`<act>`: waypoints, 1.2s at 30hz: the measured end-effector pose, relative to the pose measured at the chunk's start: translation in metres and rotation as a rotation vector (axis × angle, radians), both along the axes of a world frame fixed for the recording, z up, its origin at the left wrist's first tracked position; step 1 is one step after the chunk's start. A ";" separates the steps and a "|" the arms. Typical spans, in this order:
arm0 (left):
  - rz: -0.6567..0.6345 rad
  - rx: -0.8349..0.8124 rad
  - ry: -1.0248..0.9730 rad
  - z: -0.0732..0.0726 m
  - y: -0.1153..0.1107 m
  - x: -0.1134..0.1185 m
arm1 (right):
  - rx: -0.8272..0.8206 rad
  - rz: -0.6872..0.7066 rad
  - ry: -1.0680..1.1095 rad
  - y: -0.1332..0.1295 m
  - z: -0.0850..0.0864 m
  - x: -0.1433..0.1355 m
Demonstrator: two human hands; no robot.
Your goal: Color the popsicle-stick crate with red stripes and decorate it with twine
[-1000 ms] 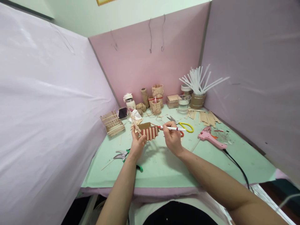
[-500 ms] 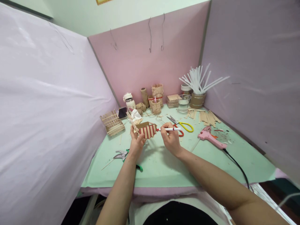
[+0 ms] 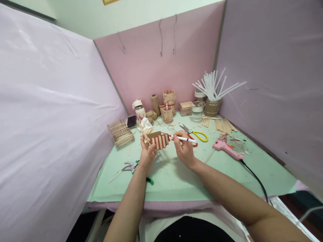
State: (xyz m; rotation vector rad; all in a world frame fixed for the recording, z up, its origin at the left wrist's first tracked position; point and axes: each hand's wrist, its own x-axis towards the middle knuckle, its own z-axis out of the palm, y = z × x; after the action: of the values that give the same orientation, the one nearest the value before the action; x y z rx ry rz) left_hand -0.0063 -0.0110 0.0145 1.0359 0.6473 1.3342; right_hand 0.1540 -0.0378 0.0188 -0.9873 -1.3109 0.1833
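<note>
My left hand point(image 3: 148, 152) is closed around the left end of a small craft-stick model point(image 3: 160, 142), its front striped in red and bare wood. Thin sticks poke up from its left side, and brown cardboard shows behind the stripes. In my right hand point(image 3: 184, 149) is a white marker point(image 3: 188, 138) with a red tip, gripped like a pen. The tip is at the upper right edge of the model; whether it touches is too small to tell. Below my left hand lie green-handled pruning shears point(image 3: 131, 167), partly hidden by the forearm.
Scissors point(image 3: 199, 135) with yellow and red handles lie behind my right hand. A pink glue gun point(image 3: 227, 149) with a black cord is at the right. Craft sticks point(image 3: 224, 126), a water bowl point(image 3: 197, 111) and a pot of white glue sticks point(image 3: 212, 107) stand behind. A slatted stick piece point(image 3: 121, 132) lies left.
The marker tip has shifted slightly up along the model's right edge, and the marker's back end has dipped a little. My left hand stays nearly still.
</note>
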 end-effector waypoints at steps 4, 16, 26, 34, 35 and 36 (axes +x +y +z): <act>-0.009 0.004 -0.007 0.001 -0.001 0.000 | 0.036 0.001 -0.042 0.000 -0.002 0.000; 0.016 -0.055 0.017 0.000 0.000 -0.003 | 0.001 0.020 -0.071 0.000 -0.002 0.000; 0.003 -0.042 0.023 0.001 -0.001 -0.003 | 0.022 -0.015 -0.088 0.000 -0.001 0.000; 0.016 -0.061 0.009 0.000 0.000 -0.003 | 0.031 0.006 -0.100 0.001 -0.003 0.000; 0.019 -0.060 0.007 0.000 0.000 -0.002 | 0.024 0.010 -0.103 0.001 -0.003 0.000; 0.023 -0.060 0.006 0.000 0.000 -0.002 | 0.019 0.015 -0.107 0.001 -0.003 0.000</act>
State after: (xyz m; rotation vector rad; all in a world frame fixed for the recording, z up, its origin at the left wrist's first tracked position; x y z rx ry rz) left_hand -0.0086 -0.0111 0.0146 0.9868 0.7020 1.3244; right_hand 0.1544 -0.0370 0.0159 -0.9825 -1.4157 0.1302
